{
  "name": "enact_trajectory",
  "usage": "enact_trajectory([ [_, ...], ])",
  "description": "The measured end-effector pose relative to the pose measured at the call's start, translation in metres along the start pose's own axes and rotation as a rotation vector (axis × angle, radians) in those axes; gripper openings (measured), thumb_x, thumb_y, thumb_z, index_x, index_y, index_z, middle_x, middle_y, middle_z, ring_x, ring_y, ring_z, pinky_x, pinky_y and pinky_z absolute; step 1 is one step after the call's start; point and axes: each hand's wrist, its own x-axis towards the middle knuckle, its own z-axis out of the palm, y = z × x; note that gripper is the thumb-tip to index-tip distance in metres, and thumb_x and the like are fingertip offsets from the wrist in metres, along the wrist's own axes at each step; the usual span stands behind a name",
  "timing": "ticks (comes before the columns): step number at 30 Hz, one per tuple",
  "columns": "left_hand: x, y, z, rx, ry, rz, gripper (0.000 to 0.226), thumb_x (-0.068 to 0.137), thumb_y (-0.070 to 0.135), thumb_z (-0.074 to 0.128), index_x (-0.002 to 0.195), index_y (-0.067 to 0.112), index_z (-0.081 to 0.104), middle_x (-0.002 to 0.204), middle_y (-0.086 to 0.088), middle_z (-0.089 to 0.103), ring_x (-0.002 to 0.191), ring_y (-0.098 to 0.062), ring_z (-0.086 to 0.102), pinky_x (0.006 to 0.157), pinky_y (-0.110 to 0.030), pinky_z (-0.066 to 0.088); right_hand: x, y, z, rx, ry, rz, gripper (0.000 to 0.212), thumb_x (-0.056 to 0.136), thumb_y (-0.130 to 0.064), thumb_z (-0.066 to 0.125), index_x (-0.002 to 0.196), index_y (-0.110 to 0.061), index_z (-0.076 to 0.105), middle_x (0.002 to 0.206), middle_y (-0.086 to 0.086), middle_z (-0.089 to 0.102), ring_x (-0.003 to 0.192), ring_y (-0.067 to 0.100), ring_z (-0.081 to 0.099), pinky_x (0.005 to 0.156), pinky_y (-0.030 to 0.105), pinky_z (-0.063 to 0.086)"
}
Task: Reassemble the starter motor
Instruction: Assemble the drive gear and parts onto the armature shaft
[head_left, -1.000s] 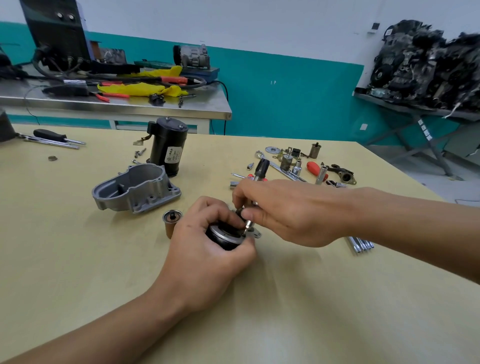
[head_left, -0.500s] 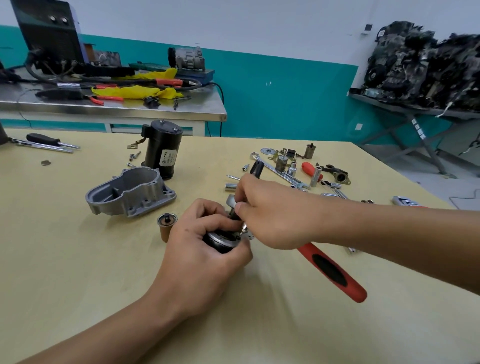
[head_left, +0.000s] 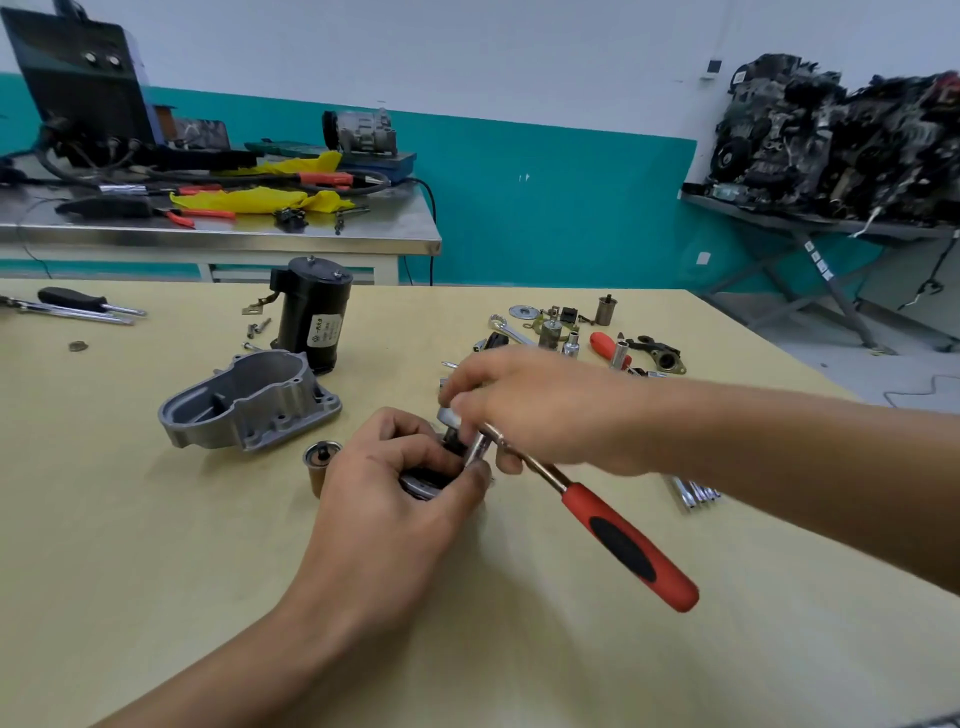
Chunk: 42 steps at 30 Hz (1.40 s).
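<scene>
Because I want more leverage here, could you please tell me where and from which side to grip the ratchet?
Probably the red handle of the ratchet, coming from the near right: it juts free toward you, while its head is crowded by the right hand and the left hand gripping the black part.

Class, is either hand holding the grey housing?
No; the grey housing lies on the table, apart from the left hand and right hand.

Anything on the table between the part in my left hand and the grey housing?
Yes: a small brown cylinder stands upright between the black part and the housing, beside the left hand. The ratchet in the right hand is on the other side.
</scene>
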Motion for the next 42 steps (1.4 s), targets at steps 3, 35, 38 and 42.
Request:
enact_trajectory([
  [3,0.001,0.001,-0.002,-0.043,-0.011,-0.02,0.027,0.077,0.042,0.083,0.062,0.021,0.075,0.089,0.012,0.057,0.065,-0.009,0.058,0.057,-0.024,0.041,-0.004,0.01,-0.023,0.33,-0.123,0.001,0.032,0.098,0.003,0.046,0.105,-0.016,0.071,0.105,0.006,0.075,0.077,0.022,0.075,0.048,0.02,0.046],
  [35,0.002,-0.001,-0.009,-0.034,-0.053,0.01,0.019,0.079,0.019,0.082,0.062,0.019,0.073,0.076,0.012,0.06,0.062,-0.003,0.059,0.053,-0.013,0.042,0.006,-0.003,-0.036,-0.267,-0.237,-0.244,0.015,0.094,-0.031,0.067,0.088,-0.019,0.075,0.071,-0.004,0.073,0.062,0.01,0.071,0.058,0.012,0.047],
  [38,0.004,-0.003,-0.009,-0.069,-0.045,-0.027,0.017,0.082,0.02,0.081,0.067,0.016,0.074,0.079,0.01,0.061,0.063,-0.004,0.061,0.057,-0.02,0.048,0.007,-0.001,-0.043,-0.239,-0.27,-0.37,0.025,0.085,-0.011,0.078,0.109,-0.018,0.077,0.08,-0.006,0.077,0.071,0.01,0.071,0.07,0.02,0.055],
  [42,0.001,-0.003,-0.011,-0.089,-0.091,-0.038,0.017,0.083,0.022,0.079,0.067,0.025,0.073,0.069,0.011,0.063,0.062,-0.004,0.06,0.054,-0.017,0.046,0.009,-0.006,-0.039,-0.279,-0.264,-0.292,0.013,0.09,-0.031,0.072,0.096,-0.02,0.074,0.07,-0.011,0.075,0.064,0.005,0.071,0.059,0.007,0.044],
])
